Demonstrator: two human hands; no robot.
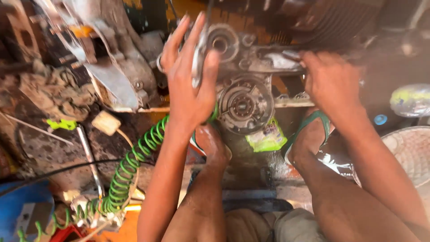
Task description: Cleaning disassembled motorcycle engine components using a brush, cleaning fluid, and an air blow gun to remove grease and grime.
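Head view, looking down on a cluttered workshop floor: a person crouches over a grimy engine casing (pixel 251 67) that sits at the far centre of the scene. Their left hand (pixel 188 76) is raised in front of the casing's left side, fingers spread and pointing upward, with a slim metal tool (pixel 198 54) pinched between thumb and palm. Their right hand (pixel 331 83) presses down on the casing's right end, fingers curled over its top edge; how tightly it closes cannot be told through the motion blur. A round metal rotor plate (pixel 244 105) shows on the casing's near face, between the two hands. Just below it lies a crumpled green plastic packet (pixel 267 138). A green coiled hose (pixel 130 168) runs from behind the left wrist down to the near left. The person's feet in green-strapped sandals (pixel 313 130) rest near the casing, knees at the near edge.
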